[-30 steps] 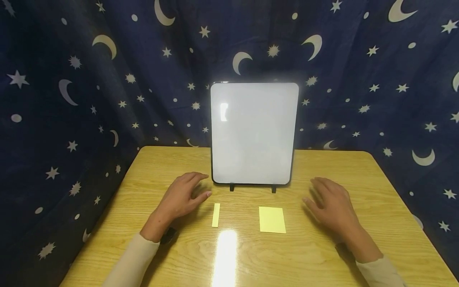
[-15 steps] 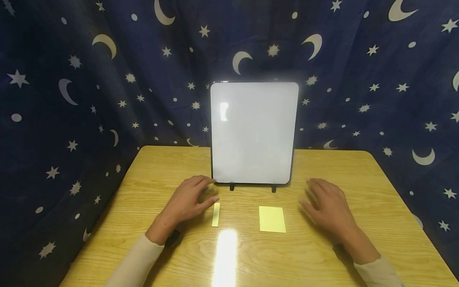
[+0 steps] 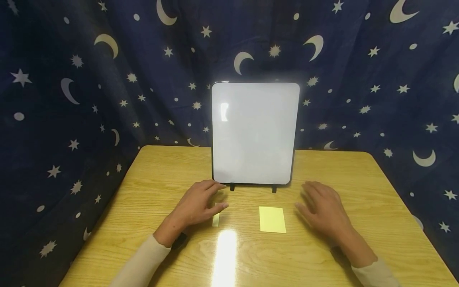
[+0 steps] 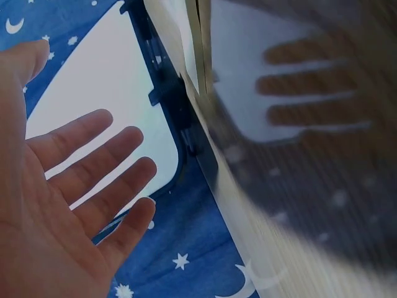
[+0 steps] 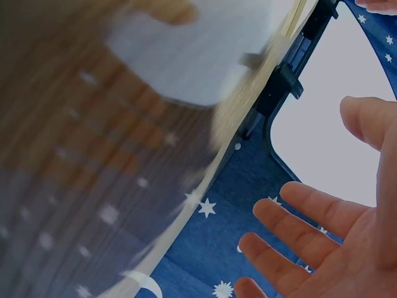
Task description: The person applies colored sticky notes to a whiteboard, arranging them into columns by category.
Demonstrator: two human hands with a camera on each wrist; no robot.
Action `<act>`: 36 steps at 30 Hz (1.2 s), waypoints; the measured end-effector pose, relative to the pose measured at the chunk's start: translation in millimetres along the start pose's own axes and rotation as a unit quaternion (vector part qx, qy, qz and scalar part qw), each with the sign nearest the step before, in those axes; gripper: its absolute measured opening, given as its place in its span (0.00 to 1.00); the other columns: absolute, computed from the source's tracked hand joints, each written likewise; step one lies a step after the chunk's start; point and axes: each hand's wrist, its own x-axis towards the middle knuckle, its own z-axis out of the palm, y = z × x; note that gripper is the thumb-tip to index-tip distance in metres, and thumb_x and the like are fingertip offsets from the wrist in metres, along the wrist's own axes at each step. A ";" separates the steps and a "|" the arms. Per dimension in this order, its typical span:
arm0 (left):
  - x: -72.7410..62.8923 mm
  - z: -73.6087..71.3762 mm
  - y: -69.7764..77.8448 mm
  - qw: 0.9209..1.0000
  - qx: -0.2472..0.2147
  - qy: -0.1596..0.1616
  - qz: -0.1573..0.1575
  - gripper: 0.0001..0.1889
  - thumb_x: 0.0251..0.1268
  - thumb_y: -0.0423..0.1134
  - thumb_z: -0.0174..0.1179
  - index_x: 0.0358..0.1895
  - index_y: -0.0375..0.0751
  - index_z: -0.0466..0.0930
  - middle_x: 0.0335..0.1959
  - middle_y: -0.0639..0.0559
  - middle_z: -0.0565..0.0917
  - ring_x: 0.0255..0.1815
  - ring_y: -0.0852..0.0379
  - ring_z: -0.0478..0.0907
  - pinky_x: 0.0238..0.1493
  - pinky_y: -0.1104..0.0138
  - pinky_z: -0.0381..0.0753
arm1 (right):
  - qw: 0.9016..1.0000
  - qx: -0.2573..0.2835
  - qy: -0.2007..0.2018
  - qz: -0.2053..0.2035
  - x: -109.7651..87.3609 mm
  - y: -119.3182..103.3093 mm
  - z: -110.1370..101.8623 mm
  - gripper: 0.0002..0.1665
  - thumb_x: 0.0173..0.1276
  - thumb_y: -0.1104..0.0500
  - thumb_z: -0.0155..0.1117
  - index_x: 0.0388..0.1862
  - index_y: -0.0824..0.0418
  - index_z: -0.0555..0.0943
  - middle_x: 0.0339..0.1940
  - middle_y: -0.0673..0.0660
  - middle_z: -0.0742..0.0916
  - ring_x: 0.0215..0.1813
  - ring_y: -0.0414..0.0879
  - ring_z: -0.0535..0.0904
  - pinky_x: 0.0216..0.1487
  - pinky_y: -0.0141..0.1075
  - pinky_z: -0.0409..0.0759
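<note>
We draw inward, holding nothing yet
Our left hand (image 3: 195,206), fingers loose, now partly hides the yellow paper strip (image 3: 216,220); the square sticky note (image 3: 272,219) lies on the table (image 3: 287,259); our right hand (image 3: 324,209), also loose, has edged nearer it.

Table (image 3: 294,263) with whiteboard (image 3: 255,133), yellow papers (image 3: 272,220)

Head view — from above, facing forward-down; wrist views — close, tilted, both sharing whiteboard (image 3: 255,135).

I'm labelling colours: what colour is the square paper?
The square paper is pale yellow, clearest in the head view.
</note>
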 end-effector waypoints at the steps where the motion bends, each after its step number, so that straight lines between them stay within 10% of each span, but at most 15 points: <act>1: 0.5 0.6 1.4 1.000 0.000 0.000 0.002 0.29 0.73 0.63 0.63 0.68 0.49 0.82 0.60 0.55 0.83 0.63 0.49 0.81 0.65 0.50 0.79 | 1.000 0.001 0.000 -0.002 -0.2 -0.3 0.7 0.36 0.63 0.51 0.77 0.65 0.68 0.81 0.64 0.68 0.83 0.66 0.70 0.76 0.67 0.68 0.68; 36: 22.0 27.1 45.2 0.996 0.011 -0.053 0.067 0.29 0.73 0.66 0.60 0.66 0.50 0.83 0.58 0.57 0.84 0.59 0.54 0.82 0.67 0.57 0.77 | 0.999 0.028 -0.022 -0.040 -2.7 -27.2 10.7 0.35 0.63 0.50 0.76 0.64 0.68 0.82 0.64 0.65 0.85 0.67 0.66 0.77 0.71 0.66 0.66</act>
